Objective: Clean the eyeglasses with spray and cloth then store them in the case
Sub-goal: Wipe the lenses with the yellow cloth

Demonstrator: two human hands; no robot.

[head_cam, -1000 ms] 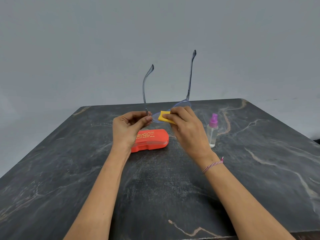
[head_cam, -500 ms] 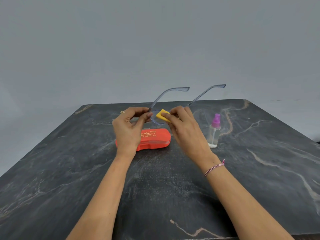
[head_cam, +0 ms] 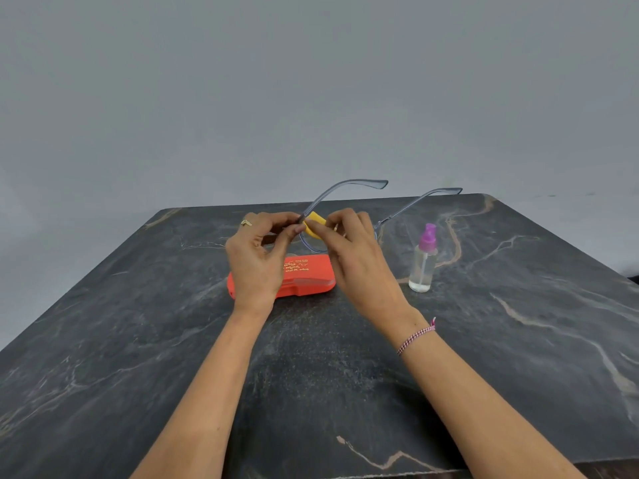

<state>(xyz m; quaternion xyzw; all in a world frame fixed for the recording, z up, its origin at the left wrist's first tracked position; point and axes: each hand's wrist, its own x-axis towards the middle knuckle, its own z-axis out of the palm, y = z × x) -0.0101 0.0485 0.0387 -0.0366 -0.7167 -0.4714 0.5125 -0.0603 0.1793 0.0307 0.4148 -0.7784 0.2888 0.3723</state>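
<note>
Two bare hands meet over the far middle of a dark, veined stone table point(head_cam: 518, 340), both busy with a pair of eyeglasses point(head_cam: 371, 184) held in the air just above a case point(head_cam: 307, 274). The left hand point(head_cam: 257, 257) has its thumb and fingers curled in a pinch on the grey, see-through frame at the corner where one temple hinges; a small ring point(head_cam: 246, 223) shows on one of its fingers. The right hand point(head_cam: 359, 267) pinches a small folded yellow cloth point(head_cam: 315, 223) between thumb and fingertips and presses it onto the lens nearest the left hand, so that the cloth sits between the two hands and touches the glass. Both temples are unfolded and point away from the person and off to the right, their tips standing above the table's far edge against a plain grey wall point(head_cam: 311, 81). How much of the second lens the right hand covers cannot be told. The case is orange-red with gold lettering on its lid; it lies flat and closed on the table, its left end hidden behind the left hand. To the right of the case, apart from it and from the right hand, a clear spray bottle point(head_cam: 423, 264) stands upright with a purple pump head and a little clear liquid at the bottom. A braided pink-and-white bracelet point(head_cam: 416, 335) circles the right wrist — both forearms are bare.
</note>
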